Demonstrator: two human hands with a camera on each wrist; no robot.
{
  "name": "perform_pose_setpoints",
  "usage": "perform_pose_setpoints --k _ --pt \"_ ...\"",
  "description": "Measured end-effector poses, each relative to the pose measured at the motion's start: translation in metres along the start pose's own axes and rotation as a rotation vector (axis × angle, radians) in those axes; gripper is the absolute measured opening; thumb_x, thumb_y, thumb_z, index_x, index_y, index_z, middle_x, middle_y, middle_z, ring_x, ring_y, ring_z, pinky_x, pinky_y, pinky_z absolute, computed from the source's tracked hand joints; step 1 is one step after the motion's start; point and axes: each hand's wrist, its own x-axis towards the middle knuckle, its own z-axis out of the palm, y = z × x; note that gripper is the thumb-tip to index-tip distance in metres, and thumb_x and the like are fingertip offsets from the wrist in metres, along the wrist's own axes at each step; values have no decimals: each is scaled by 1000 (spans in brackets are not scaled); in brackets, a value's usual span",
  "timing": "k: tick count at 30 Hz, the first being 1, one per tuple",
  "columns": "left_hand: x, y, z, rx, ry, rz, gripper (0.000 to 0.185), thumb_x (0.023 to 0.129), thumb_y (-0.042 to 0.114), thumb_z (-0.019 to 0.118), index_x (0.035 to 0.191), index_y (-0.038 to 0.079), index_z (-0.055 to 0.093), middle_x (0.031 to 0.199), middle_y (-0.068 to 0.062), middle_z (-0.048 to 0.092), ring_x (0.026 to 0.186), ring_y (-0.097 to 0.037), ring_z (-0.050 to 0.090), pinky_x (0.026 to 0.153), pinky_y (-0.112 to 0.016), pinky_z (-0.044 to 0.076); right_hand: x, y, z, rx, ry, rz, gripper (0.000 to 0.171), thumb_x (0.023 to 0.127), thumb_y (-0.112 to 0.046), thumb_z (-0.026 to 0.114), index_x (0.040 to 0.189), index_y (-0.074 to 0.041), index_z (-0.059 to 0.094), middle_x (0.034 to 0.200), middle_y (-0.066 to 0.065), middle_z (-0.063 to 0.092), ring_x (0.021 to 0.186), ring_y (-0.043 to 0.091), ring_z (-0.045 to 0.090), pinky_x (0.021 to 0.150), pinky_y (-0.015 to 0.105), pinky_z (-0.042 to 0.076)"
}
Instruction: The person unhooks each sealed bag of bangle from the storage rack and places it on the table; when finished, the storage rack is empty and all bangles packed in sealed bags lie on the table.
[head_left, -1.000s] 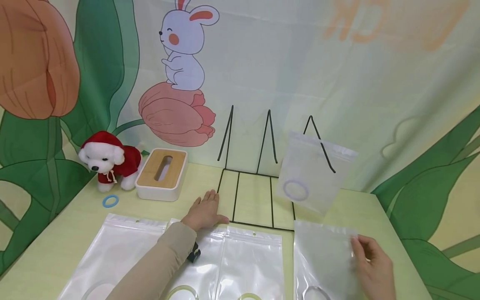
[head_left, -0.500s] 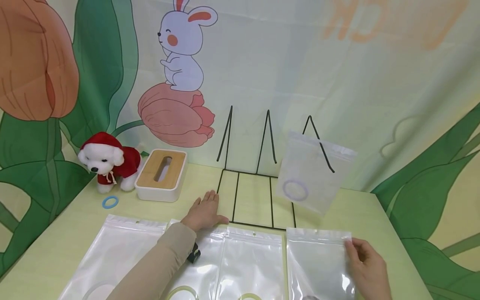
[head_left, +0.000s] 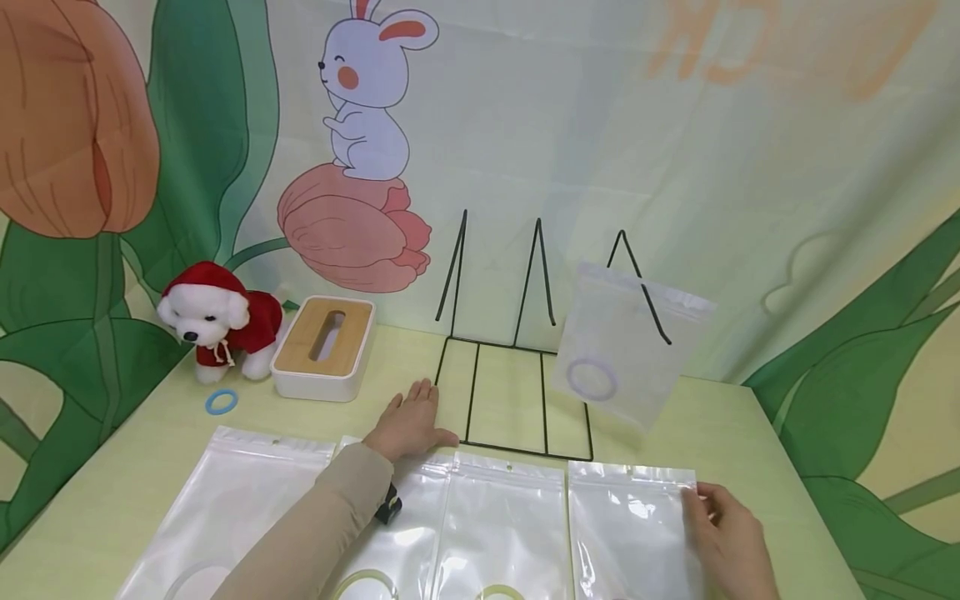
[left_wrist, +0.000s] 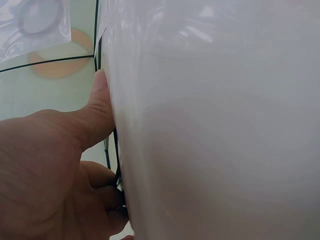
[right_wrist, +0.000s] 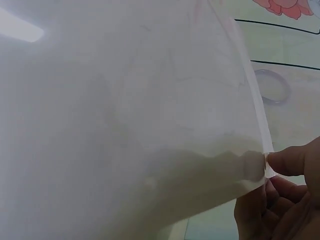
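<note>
With thumb and fingers, my right hand pinches the upper right corner of a clear-fronted zip-lock bag, the rightmost in the front row. That bag nearly fills the right wrist view, where the thumb presses on its edge. My left hand rests at the front left corner of the black wire rack, fingers stretched along its side and thumb along the front wire. A zip-lock bag with a lilac ring hangs from the rack's right hook. The left forearm hides part of the front row.
More zip-lock bags lie left of the held one: one beside it, another under the forearm, one farther left. Behind stand a tissue box and a toy dog, with a blue ring before it.
My right hand has moved left and slightly toward the front edge with the bag, which now lies straighter beside its neighbour. My left hand has stayed at the rack.
</note>
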Motion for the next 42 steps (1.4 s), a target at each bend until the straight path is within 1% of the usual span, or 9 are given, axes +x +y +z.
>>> perform_pose_setpoints --k 4,7,11,14,20,22,29,35,42 --pt "0 1 -1 0 -4 0 95 84 53 62 146 -5 21 154 -19 12 142 -31 8 113 -50 11 0 6 -1 -48 -68 -55 52 97 -38 49 129 3 49 89 8 58 72 18 50 58 28 41" --pt "0 2 -2 1 -7 -1 95 84 54 62 146 -5 21 154 -19 12 142 -31 8 113 -49 11 1 9 -2 -93 -153 -65 68 92 -45 55 135 5 40 89 7 57 73 18 51 61 30 42" --pt "0 2 -4 -2 -6 1 95 84 53 62 146 -6 21 154 -20 12 142 -31 8 113 -50 10 5 12 0 -153 -250 -46 96 81 -59 62 138 11 27 90 10 55 74 19 52 67 38 46" --pt "0 2 -5 -5 -6 0 95 84 53 62 146 -6 21 154 -20 11 142 -32 8 113 -50 10 4 14 1 -168 -289 -33 105 75 -59 68 137 12 24 91 10 55 76 19 54 69 40 48" --pt "-1 3 -5 -12 -11 -8 95 84 53 63 146 -5 21 154 -19 12 142 -31 8 113 -49 10 5 15 3 -183 -324 -61 96 75 -45 75 137 12 31 92 11 53 77 20 53 67 36 47" --pt "-1 4 -5 -12 -16 -10 95 84 53 63 146 -5 21 154 -19 11 142 -31 8 113 -49 10 6 16 5 -196 -335 -49 94 75 -43 76 137 12 32 95 12 52 77 20 52 66 35 47" --pt "-1 3 -4 -15 -11 -8 95 84 53 62 147 -5 20 154 -19 11 142 -31 7 113 -50 9 6 20 6 -191 -334 -61 88 74 -31 79 138 10 34 94 11 53 76 19 52 64 33 48" --pt "0 2 -3 -11 -11 -8 95 84 53 62 147 -5 20 154 -19 10 142 -31 7 113 -50 9 5 24 6 -211 -326 -111 84 75 -29 79 135 13 37 89 9 51 73 18 50 60 31 44" --pt "3 0 0 -2 -9 -7 96 84 54 62 147 -5 20 154 -19 11 142 -31 7 113 -49 9 7 28 10 -276 -378 -36 90 75 -39 76 134 16 35 93 11 51 76 19 49 63 30 44"
